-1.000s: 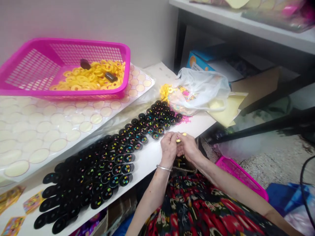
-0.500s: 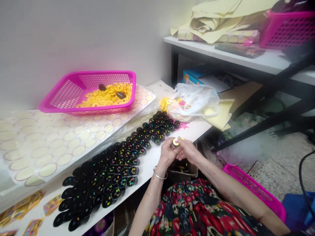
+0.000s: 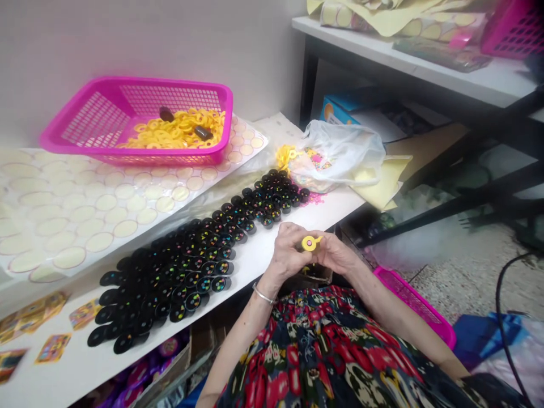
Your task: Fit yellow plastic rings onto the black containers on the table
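My left hand [image 3: 289, 252] and my right hand [image 3: 338, 254] meet just past the near edge of the white table [image 3: 259, 255], fingers curled. Between their fingertips sits a small yellow ring [image 3: 309, 243]; both hands pinch it. Just left of them lie rows of black round caps [image 3: 191, 263] with coloured specks inside, several deep, running diagonally across the table. A heap of yellow rings [image 3: 287, 154] lies beside a white plastic bag [image 3: 344, 153] at the table's far end.
A pink basket [image 3: 106, 96] holding yellow rings [image 3: 178, 127] and two dark caps stands at the back on sheets of round white stickers [image 3: 76, 215]. Small colourful cards [image 3: 53, 347] lie front left. A shelf [image 3: 408, 56], a blue box [image 3: 340, 110] and a floor-level pink basket [image 3: 412, 306] are to the right.
The yellow ring has come up clear between my fingertips and now faces me. My view shifted, swinging up and then back down; the hands stayed at the table edge.
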A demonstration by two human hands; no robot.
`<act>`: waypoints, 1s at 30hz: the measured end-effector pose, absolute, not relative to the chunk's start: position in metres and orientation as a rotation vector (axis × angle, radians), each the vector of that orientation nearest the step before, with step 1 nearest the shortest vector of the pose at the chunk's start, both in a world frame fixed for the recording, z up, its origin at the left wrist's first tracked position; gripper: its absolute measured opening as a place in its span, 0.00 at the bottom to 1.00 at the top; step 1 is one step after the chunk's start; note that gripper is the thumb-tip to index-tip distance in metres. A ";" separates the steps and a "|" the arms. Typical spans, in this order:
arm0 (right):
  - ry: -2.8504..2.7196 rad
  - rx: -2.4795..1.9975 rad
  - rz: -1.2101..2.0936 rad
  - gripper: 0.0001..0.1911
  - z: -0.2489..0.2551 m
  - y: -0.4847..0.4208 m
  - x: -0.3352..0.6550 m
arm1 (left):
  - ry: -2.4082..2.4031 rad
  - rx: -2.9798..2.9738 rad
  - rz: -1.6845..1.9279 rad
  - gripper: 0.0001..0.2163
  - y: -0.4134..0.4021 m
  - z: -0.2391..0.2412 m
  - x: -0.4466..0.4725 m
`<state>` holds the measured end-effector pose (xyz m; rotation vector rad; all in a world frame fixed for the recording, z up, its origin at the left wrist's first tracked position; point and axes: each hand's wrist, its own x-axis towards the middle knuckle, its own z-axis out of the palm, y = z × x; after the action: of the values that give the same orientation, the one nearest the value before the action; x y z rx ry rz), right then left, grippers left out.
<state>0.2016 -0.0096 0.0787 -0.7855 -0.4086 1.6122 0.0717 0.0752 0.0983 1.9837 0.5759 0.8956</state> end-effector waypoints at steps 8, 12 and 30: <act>-0.444 -0.776 1.705 0.33 0.074 -0.020 0.211 | 0.426 1.898 0.836 0.12 0.070 0.109 0.067; -0.480 -0.806 1.676 0.33 0.082 -0.020 0.208 | 0.385 1.952 0.828 0.07 0.064 0.111 0.070; -0.551 -1.072 1.481 0.18 0.089 -0.022 0.194 | 0.256 2.240 0.671 0.03 0.058 0.093 0.076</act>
<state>0.1940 -0.0220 0.0891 -1.0720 -0.5507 1.4810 0.0758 0.0578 0.0935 2.2402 0.2558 0.6709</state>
